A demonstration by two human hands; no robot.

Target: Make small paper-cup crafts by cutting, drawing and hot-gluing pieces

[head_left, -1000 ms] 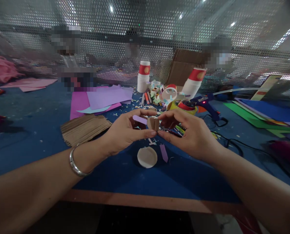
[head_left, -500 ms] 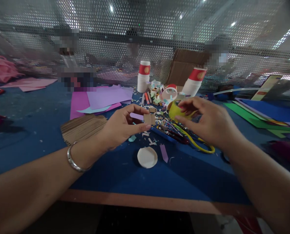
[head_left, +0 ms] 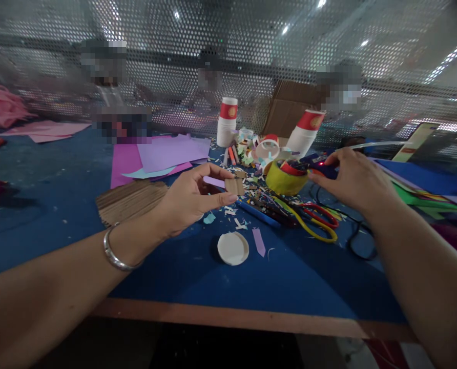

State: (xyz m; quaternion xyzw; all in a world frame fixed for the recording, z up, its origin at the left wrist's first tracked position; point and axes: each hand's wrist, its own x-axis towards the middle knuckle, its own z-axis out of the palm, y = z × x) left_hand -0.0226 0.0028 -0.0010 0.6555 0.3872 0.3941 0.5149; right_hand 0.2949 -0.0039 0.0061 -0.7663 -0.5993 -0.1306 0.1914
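Observation:
My left hand (head_left: 198, 197) pinches a small square of corrugated cardboard (head_left: 234, 186) between thumb and fingers, and a purple paper strip (head_left: 214, 182) sticks out beside it. My right hand (head_left: 351, 177) has its fingers closed around a dark blue glue gun (head_left: 324, 167) with a small red light; a clear glue stick (head_left: 382, 145) projects from its back. The gun's front end reaches over a yellow tape roll (head_left: 287, 180). Below my hands lies a round white paper piece with a raised rim (head_left: 232, 248), beside a purple paper tab (head_left: 258, 242).
Yellow-handled scissors (head_left: 309, 225), a blue pen (head_left: 259, 213) and paper scraps lie mid-table. Stacked paper cups (head_left: 227, 123) stand behind, with another leaning stack (head_left: 304, 134). Corrugated cardboard (head_left: 132, 202) and purple sheets (head_left: 174, 154) are left; coloured sheets (head_left: 424, 177) right. A black cable (head_left: 353, 241) loops nearby.
My right hand has moved right and away from the tape roll, and now holds the glue gun. My left hand stays nearly in place with the cardboard square.

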